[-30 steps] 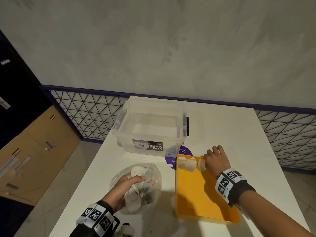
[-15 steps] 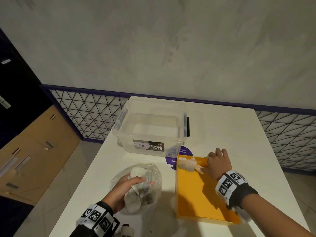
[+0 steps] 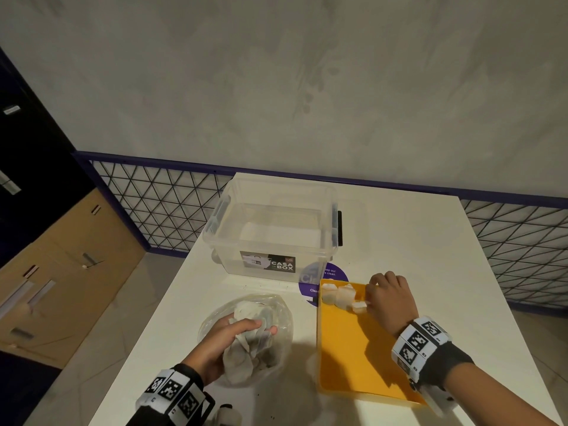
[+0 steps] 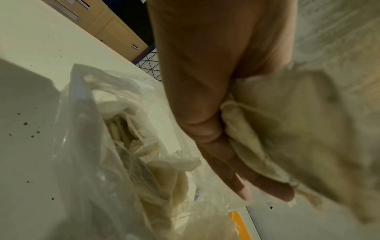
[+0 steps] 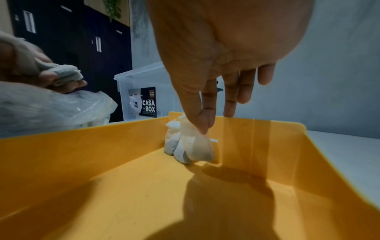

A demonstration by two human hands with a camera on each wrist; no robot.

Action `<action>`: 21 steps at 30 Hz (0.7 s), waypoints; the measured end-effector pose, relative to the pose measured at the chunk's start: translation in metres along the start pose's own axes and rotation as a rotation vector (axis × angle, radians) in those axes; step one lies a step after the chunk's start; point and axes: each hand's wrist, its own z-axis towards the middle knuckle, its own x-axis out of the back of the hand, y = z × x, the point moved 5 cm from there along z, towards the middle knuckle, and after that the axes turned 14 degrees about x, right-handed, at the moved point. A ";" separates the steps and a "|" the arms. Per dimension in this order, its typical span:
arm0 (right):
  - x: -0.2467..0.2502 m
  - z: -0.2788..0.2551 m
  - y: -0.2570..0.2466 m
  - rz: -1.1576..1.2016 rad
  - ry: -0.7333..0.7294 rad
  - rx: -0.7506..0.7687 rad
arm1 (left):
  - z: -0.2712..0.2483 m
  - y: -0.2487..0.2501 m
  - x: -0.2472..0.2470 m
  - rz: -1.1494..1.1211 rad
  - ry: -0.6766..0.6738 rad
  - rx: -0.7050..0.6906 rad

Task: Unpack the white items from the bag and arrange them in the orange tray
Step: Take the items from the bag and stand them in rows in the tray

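The orange tray (image 3: 362,358) (image 5: 144,186) lies on the white table, right of a clear plastic bag (image 3: 276,342) (image 4: 98,146) full of white pouches. Two white pouches (image 3: 336,295) (image 5: 174,146) stand against the tray's far wall. My right hand (image 3: 368,298) (image 5: 202,125) pinches a third white pouch (image 3: 359,306) (image 5: 198,144) by its top, and it rests beside the other two. My left hand (image 3: 246,330) (image 4: 267,193) grips a bunch of white pouches (image 3: 242,348) (image 4: 287,129) over the bag's mouth.
A clear lidless storage box (image 3: 273,232) (image 5: 144,95) stands behind the bag and tray, with a purple round sticker (image 3: 333,273) on the table beside it. The table's right half and near strip are bare white surface. A wire-mesh fence runs behind the table.
My right hand has come back a little from the tray's far wall and lowered the third pouch beside the other two. The left hand and bag have stayed still.
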 end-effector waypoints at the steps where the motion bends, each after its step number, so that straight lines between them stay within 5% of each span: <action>1: 0.004 -0.001 0.000 0.002 0.035 0.007 | 0.000 0.000 0.000 -0.010 -0.010 0.002; 10: 0.002 -0.003 0.003 0.237 -0.066 -0.037 | 0.001 0.000 -0.001 -0.037 -0.060 0.001; 21: -0.019 0.001 0.013 0.541 -0.190 -0.296 | 0.003 -0.002 0.000 -0.017 -0.091 -0.001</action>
